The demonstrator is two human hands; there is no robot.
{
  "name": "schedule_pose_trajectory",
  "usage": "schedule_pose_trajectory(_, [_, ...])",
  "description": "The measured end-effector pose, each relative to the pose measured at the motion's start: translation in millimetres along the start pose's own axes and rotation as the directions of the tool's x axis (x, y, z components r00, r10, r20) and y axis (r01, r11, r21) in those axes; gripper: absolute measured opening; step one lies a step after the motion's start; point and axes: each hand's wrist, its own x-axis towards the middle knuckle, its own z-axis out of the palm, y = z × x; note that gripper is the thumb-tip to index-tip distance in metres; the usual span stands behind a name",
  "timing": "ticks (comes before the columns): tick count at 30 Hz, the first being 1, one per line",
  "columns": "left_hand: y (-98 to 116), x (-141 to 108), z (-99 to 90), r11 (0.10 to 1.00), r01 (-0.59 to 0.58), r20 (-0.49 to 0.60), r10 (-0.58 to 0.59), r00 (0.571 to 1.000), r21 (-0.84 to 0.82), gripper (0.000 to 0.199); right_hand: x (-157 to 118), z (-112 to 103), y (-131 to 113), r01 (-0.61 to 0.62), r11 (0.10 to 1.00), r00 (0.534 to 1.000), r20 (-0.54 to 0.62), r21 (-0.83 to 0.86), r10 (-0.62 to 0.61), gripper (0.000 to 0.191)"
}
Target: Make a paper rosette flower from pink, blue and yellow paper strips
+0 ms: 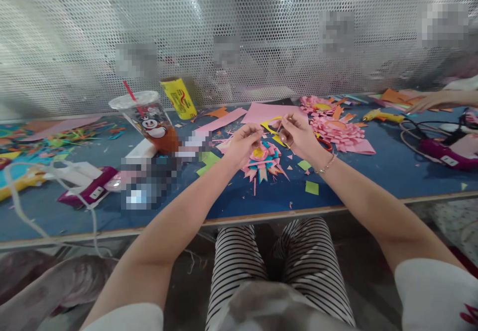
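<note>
My left hand (244,146) is closed in a pinch above a layered paper flower (263,159) in pink and blue with a yellow centre. Whatever its fingertips hold is too small to make out. Just to the right, my right hand (298,136) also pinches, fingertips pressed together; a thin pale sliver seems to show there, but I cannot tell what it is. Behind the fingers lie yellow paper pieces (271,123) and a pink paper sheet (257,113). Red-handled scissors (325,145) lie partly hidden beside my right wrist.
Pink paper flowers (339,131) lie to the right, near a yellow glue gun (384,116) with cables and another person's hand (429,102). A drink cup (153,124) and yellow tube (179,97) stand left. Perforated metal (261,32) rises behind the blue table (224,205).
</note>
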Motion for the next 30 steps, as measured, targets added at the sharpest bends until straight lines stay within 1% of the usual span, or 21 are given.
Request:
schedule_pose_trajectory(1, [2.0,-0.4,-0.5,1.000,0.000,0.030,0.001,1.000,-0.011,0.019,-0.5,-0.7,-2.3,-0.005,1.000,1.000,0.022,0.023,0.005,0.034])
schedule_pose_trajectory(3, [6.2,-1.8,-1.7,0.999,-0.020,0.073,0.018,0.997,0.028,0.021,-1.3,-1.9,-5.9,-0.013,0.999,0.997,0.071,0.044,0.010,0.036])
schedule_pose_trajectory(5, [9.7,-3.3,-2.7,0.995,-0.045,0.099,0.037,0.994,0.084,0.022,-1.5,-3.0,-7.7,-0.011,0.999,0.994,0.111,0.040,0.007,0.037])
schedule_pose_trajectory(7, [12.0,-3.9,-3.6,0.994,-0.049,0.109,0.038,0.993,0.096,0.023,-0.9,-4.0,-7.7,0.006,1.000,0.992,0.128,0.018,-0.009,0.037])
schedule_pose_trajectory(10, [13.1,-3.3,-4.8,0.998,-0.010,0.095,0.005,0.995,0.058,0.024,0.0,-5.7,-6.5,0.044,0.998,0.993,0.115,-0.033,-0.040,0.036])
schedule_pose_trajectory(12, [12.4,-2.3,-5.6,0.999,0.029,0.087,-0.031,0.996,0.019,0.022,-0.5,-7.0,-6.0,0.040,0.997,0.993,0.118,-0.067,-0.032,0.036])
schedule_pose_trajectory(15, [9.3,-0.8,-6.5,0.998,0.065,0.073,-0.064,0.995,-0.010,0.015,-2.5,-9.2,-6.1,0.018,0.992,0.984,0.178,-0.126,0.004,0.037])
schedule_pose_trajectory(18, [4.9,0.7,-7.3,0.997,0.073,0.051,-0.073,0.996,0.005,0.010,-3.7,-11.8,-5.5,0.072,0.981,0.974,0.226,-0.178,-0.031,0.035])
schedule_pose_trajectory(20, [2.2,1.8,-7.8,0.996,0.085,0.032,-0.085,0.996,0.011,0.016,-3.3,-13.4,-4.4,0.122,0.964,0.970,0.234,-0.236,-0.065,0.035])
schedule_pose_trajectory(22, [0.2,2.8,-8.5,0.995,0.093,0.016,-0.093,0.996,0.030,0.022,-2.2,-14.9,-2.8,0.182,0.911,0.971,0.212,-0.371,-0.107,0.034])
schedule_pose_trajectory(23, [-0.5,3.3,-8.8,0.995,0.088,0.014,-0.089,0.996,0.055,0.024,-1.6,-15.5,-1.9,0.222,0.857,0.969,0.199,-0.465,-0.143,0.030])
schedule_pose_trajectory(24, [-1.1,3.6,-9.2,0.993,0.076,0.017,-0.078,0.997,0.091,0.025,-1.2,-16.1,-1.0,0.266,0.786,0.962,0.199,-0.558,-0.185,0.025])
schedule_pose_trajectory(26, [-1.7,3.9,-9.7,0.982,0.038,0.031,-0.045,0.999,0.184,0.027,-0.7,-17.2,0.7,0.352,0.634,0.936,0.250,-0.689,-0.249,0.012])
schedule_pose_trajectory(27, [-1.8,3.9,-9.9,0.973,0.020,0.033,-0.028,0.999,0.230,0.028,-0.6,-17.6,1.3,0.388,0.576,0.921,0.287,-0.720,-0.262,0.010])
schedule_pose_trajectory(28, [-1.8,3.8,-9.9,0.963,0.006,0.029,-0.014,0.999,0.268,0.028,-0.7,-18.0,1.8,0.414,0.537,0.910,0.317,-0.735,-0.268,0.011])
schedule_pose_trajectory(30, [-1.9,3.5,-9.7,0.949,0.002,0.017,-0.007,1.000,0.314,0.032,-0.7,-18.6,2.3,0.433,0.499,0.900,0.330,-0.751,-0.284,0.014])
